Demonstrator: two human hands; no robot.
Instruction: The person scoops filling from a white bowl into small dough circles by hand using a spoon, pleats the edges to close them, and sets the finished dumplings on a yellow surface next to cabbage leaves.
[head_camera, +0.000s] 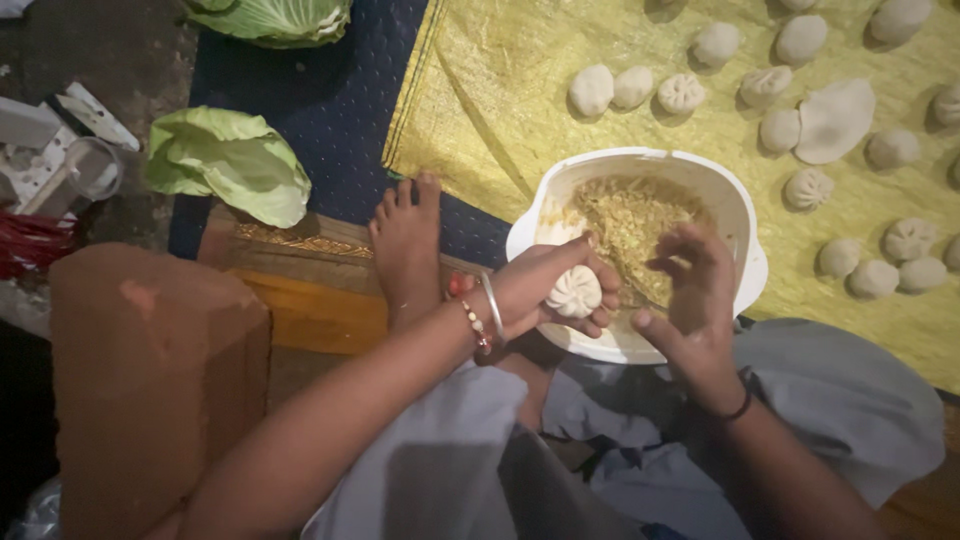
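One yellow mat carries about twenty shaped dumplings and one flat round of dough. One white bowl holds filling. Two cabbage leaves lie left. The left hand is closed round one round dumpling over the bowl, pleats up, no long axis. The right hand has loosely curled, empty fingers.

No labels, signs or screens in view; no clear packaging either, far left clutter beyond the left hand too dim to tell.
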